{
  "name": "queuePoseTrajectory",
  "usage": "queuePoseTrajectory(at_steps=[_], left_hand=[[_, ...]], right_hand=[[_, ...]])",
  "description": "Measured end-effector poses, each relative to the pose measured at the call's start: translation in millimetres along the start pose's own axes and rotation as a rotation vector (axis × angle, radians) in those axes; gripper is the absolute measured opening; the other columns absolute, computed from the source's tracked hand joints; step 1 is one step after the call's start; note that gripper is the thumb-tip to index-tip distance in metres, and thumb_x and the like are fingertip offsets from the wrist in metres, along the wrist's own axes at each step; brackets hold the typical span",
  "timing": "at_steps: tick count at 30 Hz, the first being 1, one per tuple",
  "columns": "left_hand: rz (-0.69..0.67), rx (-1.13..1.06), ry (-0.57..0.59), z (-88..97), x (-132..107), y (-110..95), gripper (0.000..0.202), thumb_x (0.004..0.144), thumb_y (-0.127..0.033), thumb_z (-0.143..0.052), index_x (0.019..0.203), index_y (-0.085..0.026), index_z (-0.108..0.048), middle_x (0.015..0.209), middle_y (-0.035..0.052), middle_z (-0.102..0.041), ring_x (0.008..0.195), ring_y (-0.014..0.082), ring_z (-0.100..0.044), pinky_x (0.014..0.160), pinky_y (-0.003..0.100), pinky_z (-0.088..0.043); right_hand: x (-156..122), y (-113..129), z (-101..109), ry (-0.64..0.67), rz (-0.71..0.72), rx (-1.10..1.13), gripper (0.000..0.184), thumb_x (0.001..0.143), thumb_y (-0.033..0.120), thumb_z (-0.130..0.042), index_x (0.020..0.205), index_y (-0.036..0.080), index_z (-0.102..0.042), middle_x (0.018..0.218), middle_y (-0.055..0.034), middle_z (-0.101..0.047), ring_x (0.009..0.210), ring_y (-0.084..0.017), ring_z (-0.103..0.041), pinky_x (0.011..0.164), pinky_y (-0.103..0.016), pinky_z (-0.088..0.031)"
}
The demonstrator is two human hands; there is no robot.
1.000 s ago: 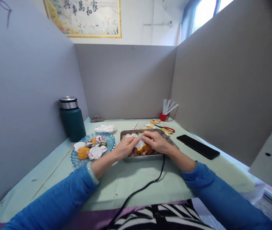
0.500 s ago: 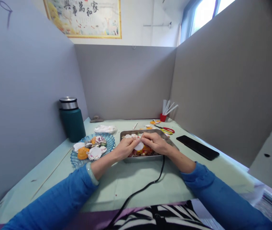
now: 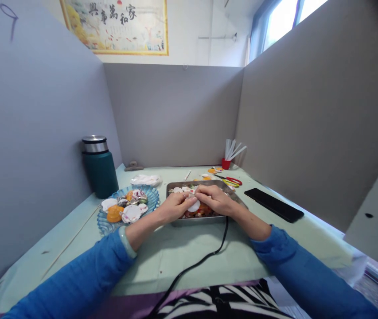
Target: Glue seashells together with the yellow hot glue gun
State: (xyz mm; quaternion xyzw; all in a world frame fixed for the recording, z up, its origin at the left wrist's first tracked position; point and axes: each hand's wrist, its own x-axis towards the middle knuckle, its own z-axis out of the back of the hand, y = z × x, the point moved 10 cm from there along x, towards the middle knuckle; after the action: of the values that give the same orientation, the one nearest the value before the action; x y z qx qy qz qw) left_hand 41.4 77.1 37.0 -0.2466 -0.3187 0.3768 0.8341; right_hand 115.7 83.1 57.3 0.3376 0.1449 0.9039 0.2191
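Note:
Both my hands meet over a metal tray (image 3: 173, 188) filled with coloured shells. My left hand (image 3: 173, 206) and my right hand (image 3: 214, 198) are closed with pinched fingers on a white shell (image 3: 193, 205) held between them just above the tray's contents. A blue glass plate (image 3: 149, 207) to the left of the tray holds several white, orange and patterned shells. A black cable (image 3: 198, 261) runs from under my right wrist toward my body.
A dark green flask (image 3: 99, 167) stands at the back left. Red-handled scissors (image 3: 231, 180), a red cup of white sticks (image 3: 227, 158) and a black phone (image 3: 274, 204) lie to the right. A white crumpled bag (image 3: 146, 179) lies behind the plate. Grey partitions wall in the table.
Both hands stay on the white shell over the tray; the fingers shift only slightly. The view has tilted a little.

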Motion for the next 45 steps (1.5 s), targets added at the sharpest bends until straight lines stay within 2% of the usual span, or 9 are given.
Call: queuePoseTrajectory(at_steps=[9, 16, 27, 32, 38, 45], left_hand=[[0.157, -0.077, 0.003, -4.5, 0, 24, 0.059, 0.087, -0.058, -0.027, 0.062, -0.014, -0.056, 0.051, 0.0022, -0.054, 0.049, 0.0123, -0.047, 0.050, 0.024, -0.035], [0.193, -0.082, 0.000, -4.4, 1, 27, 0.063, 0.086, -0.060, -0.026, 0.059, -0.013, -0.058, 0.048, 0.0025, -0.054, 0.048, 0.0126, -0.048, 0.050, 0.023, -0.036], [0.164, -0.050, -0.001, -4.0, 2, 24, 0.059, 0.087, -0.058, -0.027, 0.062, -0.013, -0.056, 0.051, 0.0028, -0.055, 0.048, 0.0118, -0.048, 0.048, 0.023, -0.035], [0.123, -0.083, 0.013, -4.5, 1, 20, 0.052, 0.087, -0.056, -0.030, 0.074, -0.014, -0.056, 0.053, 0.0005, -0.055, 0.048, 0.0113, -0.049, 0.048, 0.022, -0.036], [0.103, -0.047, 0.027, -5.1, 2, 15, 0.049, 0.088, -0.053, -0.032, 0.066, -0.014, -0.053, 0.052, 0.0012, -0.055, 0.049, 0.0114, -0.049, 0.049, 0.022, -0.036], [0.088, -0.018, 0.026, -5.4, 2, 18, 0.043, 0.087, -0.052, -0.037, 0.070, -0.016, -0.053, 0.050, -0.0014, -0.053, 0.050, 0.0113, -0.051, 0.050, 0.022, -0.037]], right_hand=[[0, 4, 1, 0.014, 0.008, 0.009, 0.027, 0.093, 0.032, -0.038, 0.082, 0.015, -0.055, 0.072, -0.0010, -0.055, 0.064, -0.011, -0.048, 0.062, -0.023, -0.036], [0, 6, 0, 0.007, 0.027, -0.007, 0.024, 0.091, 0.032, -0.041, 0.084, 0.014, -0.057, 0.072, -0.0008, -0.056, 0.063, -0.011, -0.048, 0.062, -0.022, -0.037], [0, 5, -1, 0.000, 0.038, -0.011, 0.026, 0.091, 0.032, -0.041, 0.079, 0.014, -0.056, 0.065, 0.0009, -0.052, 0.059, -0.010, -0.045, 0.058, -0.021, -0.035], [0, 2, 0, -0.012, 0.023, -0.017, 0.027, 0.092, 0.031, -0.040, 0.079, 0.014, -0.056, 0.068, -0.0002, -0.055, 0.061, -0.010, -0.047, 0.059, -0.022, -0.035], [0, -1, 0, -0.032, 0.014, -0.032, 0.026, 0.092, 0.031, -0.040, 0.077, 0.015, -0.054, 0.067, 0.0002, -0.053, 0.059, -0.010, -0.046, 0.059, -0.022, -0.034], [-1, 0, 2, -0.044, 0.031, -0.018, 0.026, 0.092, 0.032, -0.039, 0.079, 0.015, -0.054, 0.069, 0.0001, -0.053, 0.063, -0.011, -0.046, 0.061, -0.023, -0.035]])
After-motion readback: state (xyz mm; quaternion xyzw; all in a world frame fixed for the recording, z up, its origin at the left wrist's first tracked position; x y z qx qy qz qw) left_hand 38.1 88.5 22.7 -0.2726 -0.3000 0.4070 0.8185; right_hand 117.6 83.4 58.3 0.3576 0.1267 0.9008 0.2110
